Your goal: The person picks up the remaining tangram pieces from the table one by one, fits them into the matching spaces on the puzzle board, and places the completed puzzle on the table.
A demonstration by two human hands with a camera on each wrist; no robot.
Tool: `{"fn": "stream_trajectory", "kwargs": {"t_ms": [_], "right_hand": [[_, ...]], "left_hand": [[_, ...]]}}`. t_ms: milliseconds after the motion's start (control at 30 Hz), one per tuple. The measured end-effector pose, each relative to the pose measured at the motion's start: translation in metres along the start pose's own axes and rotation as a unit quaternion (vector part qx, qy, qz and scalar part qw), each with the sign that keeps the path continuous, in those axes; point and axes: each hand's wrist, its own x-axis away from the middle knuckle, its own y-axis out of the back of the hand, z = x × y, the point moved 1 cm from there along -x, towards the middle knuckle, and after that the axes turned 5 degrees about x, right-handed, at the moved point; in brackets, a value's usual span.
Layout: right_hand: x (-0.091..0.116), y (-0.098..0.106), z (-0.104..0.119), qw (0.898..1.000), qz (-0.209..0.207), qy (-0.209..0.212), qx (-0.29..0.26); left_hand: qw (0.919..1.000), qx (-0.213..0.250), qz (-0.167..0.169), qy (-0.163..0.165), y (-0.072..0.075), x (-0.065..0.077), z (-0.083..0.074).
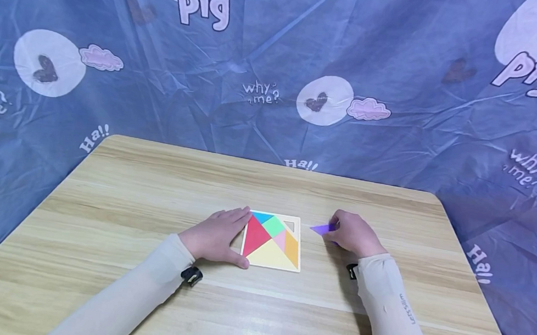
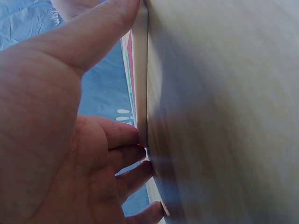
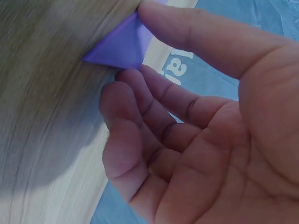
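A square tangram board (image 1: 300, 248) with a pale rim lies flat mid-table. In it sit a red triangle (image 1: 257, 236), a blue piece (image 1: 261, 217), a green piece (image 1: 273, 225), a pink piece (image 1: 280, 239), an orange piece (image 1: 291, 246) and a pale yellow triangle (image 1: 272, 255). A bare triangular recess (image 1: 289, 225) shows near its far right corner. My left hand (image 1: 218, 235) spreads along the board's left side, thumb at the near corner, fingertips at the far corner. To the board's right, my right hand (image 1: 352, 234) pinches a purple triangle (image 3: 120, 45) by its edges, low over the table.
The wood-grain table (image 1: 172, 178) extends around both hands. A blue printed cloth (image 1: 271, 52) hangs behind it and along the sides. Black wrist straps (image 1: 192, 276) sit over the pale sleeves (image 1: 135, 290).
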Motion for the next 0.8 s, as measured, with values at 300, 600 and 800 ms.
{"fn": "stream_trajectory", "kwargs": {"t_ms": [300,600,800], "right_hand": [[0.0004,-0.0003,0.0028,1.000,0.007,-0.003,-0.024],[0.0000,0.0018,0.0011,0.999,-0.022,0.019,-0.045],[0.0006,0.0052,0.0034,0.998,-0.032,0.030,-0.046]], "left_hand": [[1.0000,-0.006,0.002,0.003,0.0006,-0.0007,0.0002],[1.0000,-0.004,0.000,-0.001,0.0012,-0.0005,-0.0001],[1.0000,-0.004,0.001,0.001,0.0023,-0.0002,-0.0004]]}}
